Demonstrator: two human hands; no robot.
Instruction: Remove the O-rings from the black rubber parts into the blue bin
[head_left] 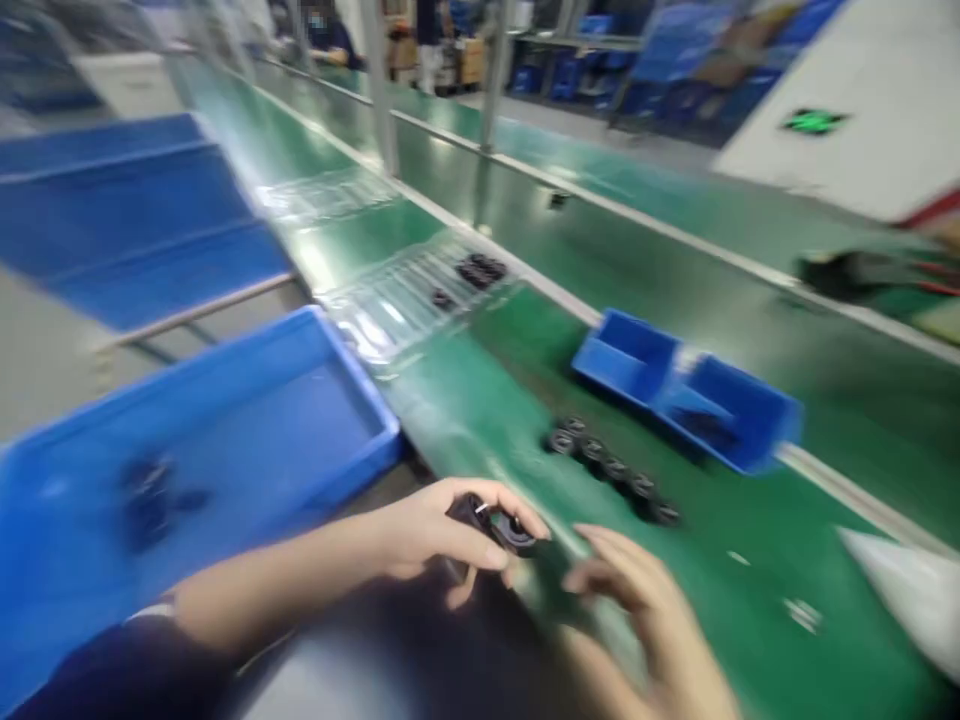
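Note:
My left hand (450, 530) is closed around a small black part with a round, ring-like end (517, 532); its exact kind is not clear. Just to the right, my right hand (637, 600) is apart from that part, its fingers spread and slightly curled, with nothing seen between them; it is blurred. Beyond both hands, a row of several small black round parts (615, 468) lies on the green work surface (480, 400).
A large blue tray (322, 400) at left holds a few dark, blurred parts. Two small blue bins (630, 360) stand beyond the row. A clear ribbed plastic tray (397, 300) carries dark pieces. A white sheet-like thing (907, 590) lies at right. Another person (330, 40) is far back.

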